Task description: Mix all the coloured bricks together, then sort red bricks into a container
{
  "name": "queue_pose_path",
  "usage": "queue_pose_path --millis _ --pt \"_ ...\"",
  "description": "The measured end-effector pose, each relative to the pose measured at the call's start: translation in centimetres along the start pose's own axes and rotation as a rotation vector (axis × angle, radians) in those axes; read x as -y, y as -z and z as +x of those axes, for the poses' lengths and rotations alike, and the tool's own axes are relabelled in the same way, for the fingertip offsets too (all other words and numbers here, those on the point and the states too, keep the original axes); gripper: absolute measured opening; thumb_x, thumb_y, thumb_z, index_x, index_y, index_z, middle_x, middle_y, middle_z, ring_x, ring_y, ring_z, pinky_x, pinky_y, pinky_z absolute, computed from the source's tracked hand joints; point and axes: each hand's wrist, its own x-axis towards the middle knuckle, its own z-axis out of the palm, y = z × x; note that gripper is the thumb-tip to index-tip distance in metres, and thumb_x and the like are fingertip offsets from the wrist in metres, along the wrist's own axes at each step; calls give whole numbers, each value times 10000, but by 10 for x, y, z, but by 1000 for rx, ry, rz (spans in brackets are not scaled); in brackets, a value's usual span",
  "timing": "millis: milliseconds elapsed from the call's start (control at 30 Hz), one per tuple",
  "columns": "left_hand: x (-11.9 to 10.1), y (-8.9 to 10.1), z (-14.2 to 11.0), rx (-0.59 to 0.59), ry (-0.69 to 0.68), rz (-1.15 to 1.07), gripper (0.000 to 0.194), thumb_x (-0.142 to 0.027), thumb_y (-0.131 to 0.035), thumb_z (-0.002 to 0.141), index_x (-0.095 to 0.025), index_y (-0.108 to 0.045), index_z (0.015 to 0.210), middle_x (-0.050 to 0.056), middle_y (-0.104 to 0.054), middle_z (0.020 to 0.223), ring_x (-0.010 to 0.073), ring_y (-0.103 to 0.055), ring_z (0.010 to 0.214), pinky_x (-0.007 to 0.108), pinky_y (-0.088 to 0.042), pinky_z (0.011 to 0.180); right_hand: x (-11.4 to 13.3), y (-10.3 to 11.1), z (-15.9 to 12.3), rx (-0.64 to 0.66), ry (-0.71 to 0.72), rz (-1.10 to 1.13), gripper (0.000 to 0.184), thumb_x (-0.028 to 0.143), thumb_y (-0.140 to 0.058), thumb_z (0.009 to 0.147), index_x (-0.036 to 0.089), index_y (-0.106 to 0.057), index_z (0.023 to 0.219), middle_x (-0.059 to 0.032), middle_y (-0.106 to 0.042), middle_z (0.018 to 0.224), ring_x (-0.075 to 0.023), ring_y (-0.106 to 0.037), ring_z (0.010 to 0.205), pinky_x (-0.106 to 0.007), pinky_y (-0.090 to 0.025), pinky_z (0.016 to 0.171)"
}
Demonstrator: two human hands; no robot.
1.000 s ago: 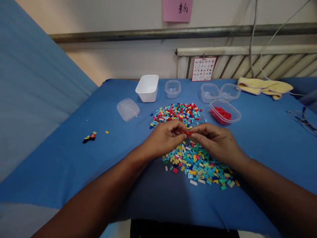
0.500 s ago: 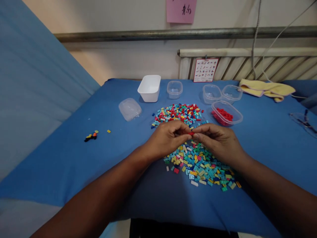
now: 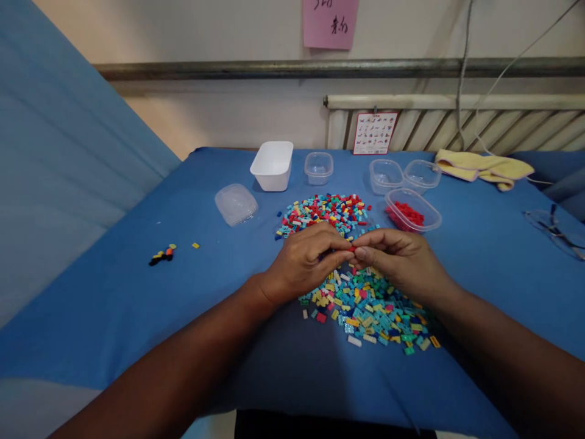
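Note:
My left hand (image 3: 305,263) and my right hand (image 3: 398,259) meet fingertip to fingertip over a blue-covered table (image 3: 137,286). Both pinch the same small red brick (image 3: 351,249), most of it hidden by the fingers. Under and behind the hands lies a wide scatter of small coloured bricks (image 3: 365,308), teal, yellow, red and white. A clear tub (image 3: 414,210) holding red bricks stands just beyond my right hand.
Along the back stand a white tub (image 3: 272,164) and three clear tubs, one of them (image 3: 319,167) near the middle. A clear lid (image 3: 236,204) lies left of the pile. A few loose bricks (image 3: 161,255) sit far left. A yellow cloth (image 3: 479,167) lies back right.
The hands stay together on the red brick and have barely shifted; the camera has tilted slightly, so the scene sits a little lower.

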Motion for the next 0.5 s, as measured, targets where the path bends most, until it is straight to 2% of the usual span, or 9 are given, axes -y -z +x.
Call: queue_pose_path --millis 233,333,433,500 --pt "-1 -1 1 7 19 -29 75 -221 -811 1019 -191 -744 1036 20 -794 898 138 -757 835 270 -603 762 -2 1 1 9 -35 -3 230 439 -971 862 256 -874 961 -22 -853 826 -164 -805 734 -291 -678 723" --pt "-5 -1 2 -7 106 -25 97 -244 -824 1012 -188 -748 1035 22 -783 901 137 -747 840 267 -590 768 -4 -1 1 -16 -70 78 251 448 -975 859 249 -863 961 -20 -853 834 -158 -807 746 -285 -677 746" --pt "-8 -1 1 -36 240 -35 141 -282 -838 1001 -196 -746 1066 12 -770 902 122 -716 781 245 -563 703 -5 -2 1 -44 -81 111 260 442 -980 854 243 -859 970 -23 -855 842 -157 -809 759 -282 -677 759" --pt "-9 -1 1 -49 255 -33 157 -308 -843 998 -197 -741 1040 9 -763 891 120 -710 769 243 -556 691 -5 -3 0 -53 -72 110 258 438 -984 850 244 -859 967 -22 -853 837 -160 -810 754 -287 -680 755"
